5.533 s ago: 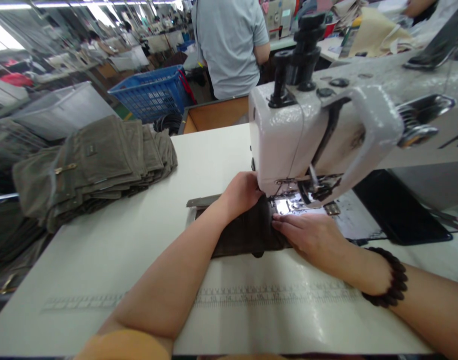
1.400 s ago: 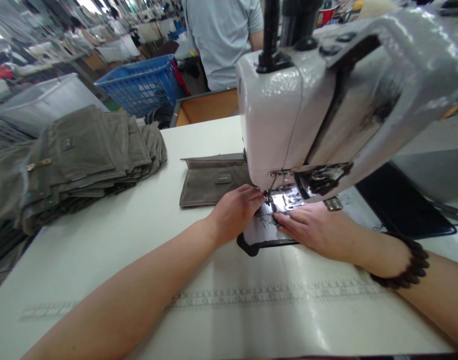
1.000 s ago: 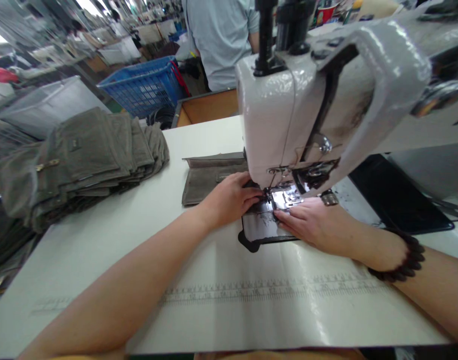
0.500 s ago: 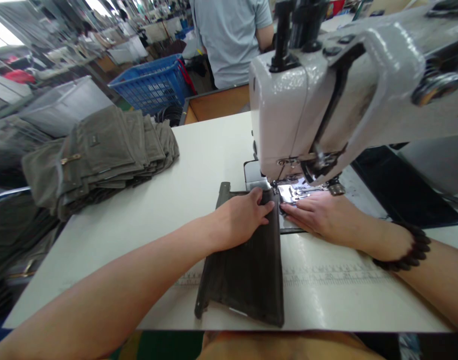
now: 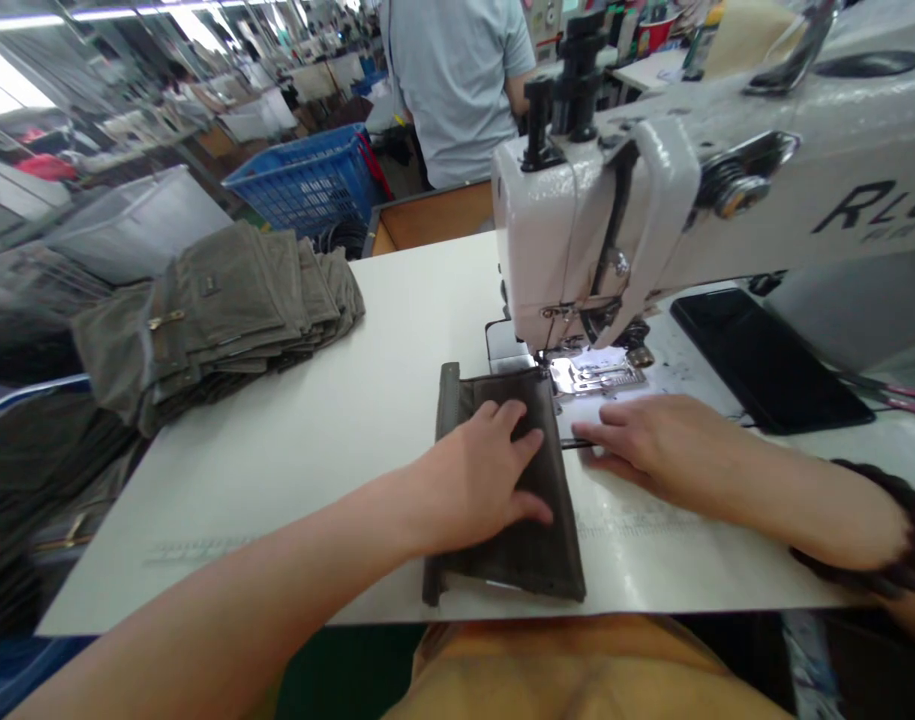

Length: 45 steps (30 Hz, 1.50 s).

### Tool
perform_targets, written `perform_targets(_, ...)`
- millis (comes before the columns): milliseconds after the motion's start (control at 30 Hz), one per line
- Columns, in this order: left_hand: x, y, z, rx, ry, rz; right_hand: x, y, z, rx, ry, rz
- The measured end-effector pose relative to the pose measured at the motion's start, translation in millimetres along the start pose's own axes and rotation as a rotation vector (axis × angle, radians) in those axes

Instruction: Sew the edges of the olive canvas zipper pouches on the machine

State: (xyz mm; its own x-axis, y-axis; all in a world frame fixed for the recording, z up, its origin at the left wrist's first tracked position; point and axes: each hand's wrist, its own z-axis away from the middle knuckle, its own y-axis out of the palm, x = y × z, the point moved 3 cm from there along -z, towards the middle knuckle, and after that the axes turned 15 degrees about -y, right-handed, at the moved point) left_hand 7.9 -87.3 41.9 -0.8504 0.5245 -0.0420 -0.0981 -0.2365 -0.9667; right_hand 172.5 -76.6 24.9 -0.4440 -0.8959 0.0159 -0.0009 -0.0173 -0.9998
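A dark olive fabric piece [image 5: 513, 545] with a ribbed strip along its left side lies flat on the white table, its top right corner at the needle of the sewing machine [image 5: 547, 240]. My left hand [image 5: 479, 480] rests on this fabric with its fingers spread, pressing rather than gripping it. To the right of the fabric, my right hand [image 5: 644, 440] lies low over the edge of the metal needle plate [image 5: 596, 372], its fingers stretched toward the fabric's edge and nothing visible in them. A dark beaded bracelet circles the right wrist.
Olive fabric pieces [image 5: 239, 310] with zips are stacked at the table's left. A black phone [image 5: 764, 355] and scissors [image 5: 907, 398] lie right of the machine. Behind stand a blue crate [image 5: 307, 180], a wooden bin [image 5: 431, 220] and a person in a light shirt [image 5: 461, 90].
My left hand has spread its fingers and slid toward me on the fabric. My right hand has shifted slightly toward me and right. The view has moved, showing more of the machine.
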Motion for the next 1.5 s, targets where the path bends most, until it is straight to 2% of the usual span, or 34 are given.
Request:
perform_targets(100,-16.3,8.1,34.7,-0.027,0.135,0.021,35.4,-5.2,20.4,-0.053,-0.073,-0.088)
perform_targets(167,-21.2,13.8,48.2,-0.115,0.174,0.082,59.3,-4.1,31.8,-0.14,-0.1,-0.151)
perform_targets(267,-21.4,18.3,55.4,-0.262,0.183,0.253,85.3,3.0,41.9,-0.301,-0.085,-0.174)
perform_targets(367,-21.3,19.5,57.1,-0.338,0.14,0.379,97.6,12.2,46.0,-0.441,-0.063,-0.166)
perform_targets(467,-28.3,20.0,60.5,-0.38,0.136,0.398,101.8,18.2,48.6,-0.501,-0.052,-0.105)
perform_targets(600,-41.5,21.1,65.7,-0.441,0.154,0.338,107.5,19.0,51.8,-0.526,-0.162,0.007)
perform_targets(833,-52.4,26.5,69.5,-0.467,0.223,0.188,110.0,16.6,56.5,-0.63,-0.217,0.065)
perform_targets(1167,-59.3,22.2,72.4,-0.661,0.218,0.019,109.4,-2.9,51.5,-0.658,-0.255,0.085)
perform_targets(1333,-59.2,16.9,71.1,-0.641,0.248,0.003,104.5,-8.9,53.8,-0.655,-0.251,0.074)
perform_targets(1500,-58.0,12.6,70.9,-0.616,0.251,0.017,98.2,-0.3,56.6,-0.686,-0.144,0.015)
